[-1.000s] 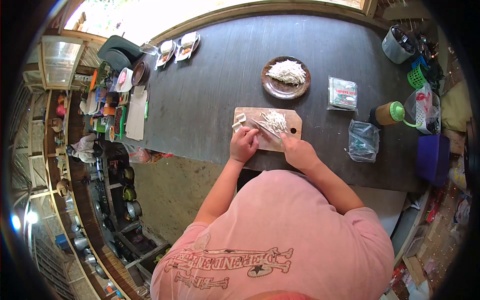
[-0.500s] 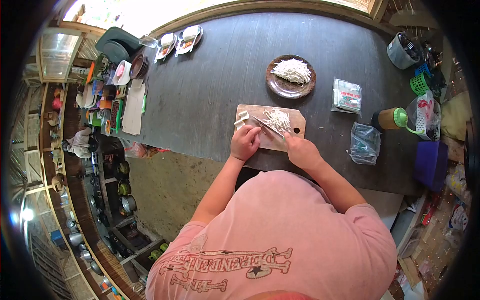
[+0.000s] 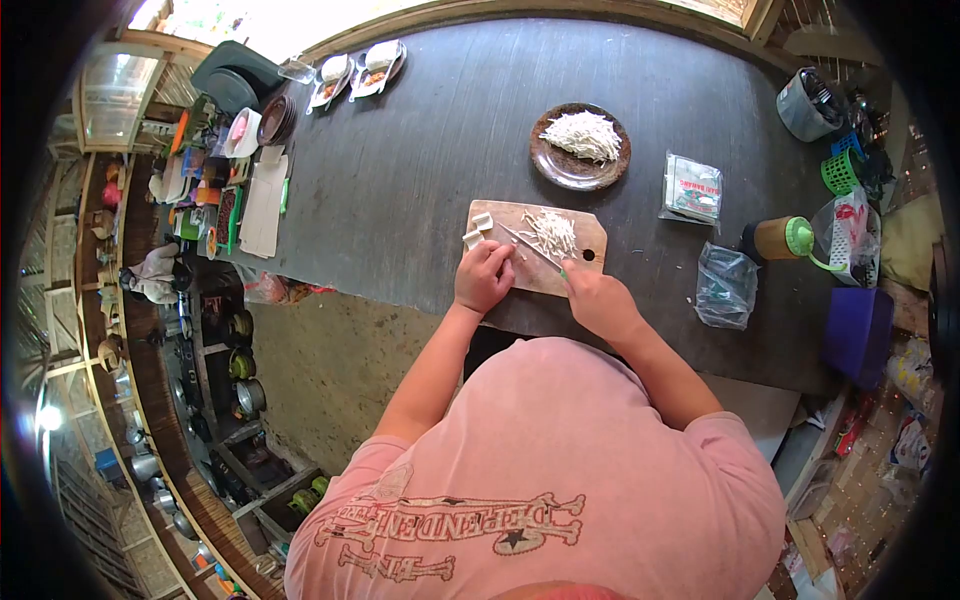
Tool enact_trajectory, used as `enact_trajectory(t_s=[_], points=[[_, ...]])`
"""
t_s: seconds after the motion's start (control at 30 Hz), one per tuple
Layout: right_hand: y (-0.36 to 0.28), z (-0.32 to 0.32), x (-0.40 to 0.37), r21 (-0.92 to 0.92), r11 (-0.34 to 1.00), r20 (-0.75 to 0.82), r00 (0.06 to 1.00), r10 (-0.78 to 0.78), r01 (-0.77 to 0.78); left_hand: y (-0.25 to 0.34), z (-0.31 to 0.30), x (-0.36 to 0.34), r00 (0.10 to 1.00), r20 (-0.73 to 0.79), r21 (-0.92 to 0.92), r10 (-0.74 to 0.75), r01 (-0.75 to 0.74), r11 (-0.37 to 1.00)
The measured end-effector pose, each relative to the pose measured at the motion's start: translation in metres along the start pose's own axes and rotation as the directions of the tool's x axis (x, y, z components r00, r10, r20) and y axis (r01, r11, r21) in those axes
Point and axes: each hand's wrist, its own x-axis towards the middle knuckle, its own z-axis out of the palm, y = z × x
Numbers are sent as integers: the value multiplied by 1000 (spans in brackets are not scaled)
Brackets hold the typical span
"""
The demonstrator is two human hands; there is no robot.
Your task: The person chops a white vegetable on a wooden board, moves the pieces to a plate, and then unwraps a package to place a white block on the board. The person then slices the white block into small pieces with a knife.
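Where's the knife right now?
In the head view, the knife is at the cutting board, handle in the right hand, blade slanting between the cut white strips and the left hand.

smooth wooden board point(image 3: 541, 281), metal knife blade point(image 3: 531, 247), glossy plate point(image 3: 574, 179).

One wide head-worn view, forward and down onto the table point(image 3: 430, 150).

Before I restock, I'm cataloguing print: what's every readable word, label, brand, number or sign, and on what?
"IN": shirt, upside down.
"DEPENDEN": same shirt, upside down; ending unclear.
"BAWANG", apparently: packet; its other print is too blurred.
Any other print is too small or blurred to read.
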Motion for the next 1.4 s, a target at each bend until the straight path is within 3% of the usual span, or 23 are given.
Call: enact_trajectory(t_s=[0.27,0.47,0.53,0.57,0.63,0.8,0.87,1.0,1.2,1.4], points=[[2,0,1,-80,997,44,999,18,-14,-1,4,-6,998,-17,-41,-52,52,998],[11,-27,-6,-30,996,266,960,92,-87,3,1,-3,998,-55,-37,-27,25,999],[17,-18,-12,21,998,92,994,52,-55,2,1,-5,997,-71,-56,-30,26,998],[18,-17,-13,11,999,103,994,35,-36,1,1,-6,997,-72,-75,-17,12,997],[13,-18,-14,79,997,-32,999,-12,15,1,0,-9,986,-157,-101,-54,39,994],[17,-14,-15,76,995,70,995,-72,67,-6,-23,-1,920,-352,-71,-174,159,985],[18,-13,-16,61,997,125,990,-59,51,-18,-33,11,919,-263,-6,-295,304,953],[31,-12,-14,63,995,16,996,-85,83,-47,-38,33,928,-197,104,-315,340,935],[36,-25,-6,131,989,-78,995,-58,68,-61,-37,58,950,47,226,-309,291,930],[38,-27,-4,187,980,-157,987,-42,71,-59,-38,57,951,113,216,-286,258,942]])
